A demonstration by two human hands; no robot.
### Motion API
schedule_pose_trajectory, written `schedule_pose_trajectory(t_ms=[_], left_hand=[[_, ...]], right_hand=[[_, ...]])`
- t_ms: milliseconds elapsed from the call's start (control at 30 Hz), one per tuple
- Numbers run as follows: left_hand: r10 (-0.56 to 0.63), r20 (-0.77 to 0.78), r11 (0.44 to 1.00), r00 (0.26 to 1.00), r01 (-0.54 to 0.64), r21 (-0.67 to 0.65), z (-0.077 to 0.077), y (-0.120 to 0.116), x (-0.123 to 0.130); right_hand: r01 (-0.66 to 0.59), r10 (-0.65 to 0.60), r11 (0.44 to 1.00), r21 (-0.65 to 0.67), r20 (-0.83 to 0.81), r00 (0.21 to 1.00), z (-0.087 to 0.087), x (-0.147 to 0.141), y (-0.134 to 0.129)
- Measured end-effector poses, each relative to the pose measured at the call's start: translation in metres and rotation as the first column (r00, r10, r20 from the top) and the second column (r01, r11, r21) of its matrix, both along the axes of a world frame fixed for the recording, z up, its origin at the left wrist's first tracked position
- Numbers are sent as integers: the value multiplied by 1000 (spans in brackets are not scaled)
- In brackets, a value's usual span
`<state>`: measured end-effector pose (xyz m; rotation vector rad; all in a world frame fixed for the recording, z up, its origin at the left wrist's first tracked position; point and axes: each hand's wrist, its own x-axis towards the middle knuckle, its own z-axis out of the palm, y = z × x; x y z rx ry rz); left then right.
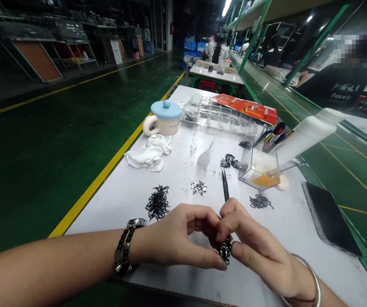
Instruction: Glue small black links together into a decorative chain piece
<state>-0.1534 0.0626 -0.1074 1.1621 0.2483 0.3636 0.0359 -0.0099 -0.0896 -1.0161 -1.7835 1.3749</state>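
Observation:
Near the front of the table, my left hand pinches a small shiny black metal part between thumb and fingers. My right hand closes on the same part from the other side, its thumb and bent forefinger against it. Dark tweezers point away just beyond my right hand, which hides their lower end. Past my left wrist lies a heap of black curved pieces. Small silver pieces are scattered farther right. A smaller pile of dark curved pieces sits beyond my right hand.
A lidded mug and a crumpled white cloth stand at the left edge. Behind are a squeeze bottle, black parts and a compartment tray. At right are a clear holder, a white bottle and a phone.

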Motion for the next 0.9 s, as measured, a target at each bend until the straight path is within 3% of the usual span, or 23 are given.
schedule_pose_trajectory(t_ms=[133,433,633,733,800,833,900], left_hand=[[-45,-25,997,999,43,-61,2,-1,1],[-122,-93,983,988,107,-148,5,-1,-1],[-171,-16,888,985,147,-437,2,-4,0],[-167,12,843,986,149,-517,3,-5,-1],[-153,7,829,988,132,-543,4,-4,-1],[-146,2,825,989,123,-552,5,-4,-1],[-143,-2,820,990,117,-561,6,-3,-1]], right_hand=[[-66,66,998,-11,41,997,2,0,4],[-87,81,994,-70,-77,994,3,-3,7],[-49,52,998,39,-76,996,9,4,11],[43,-58,991,126,116,992,18,30,11],[136,-205,973,187,424,882,19,53,9],[166,-271,959,230,573,773,16,64,8],[212,-369,929,303,722,585,6,82,5]])
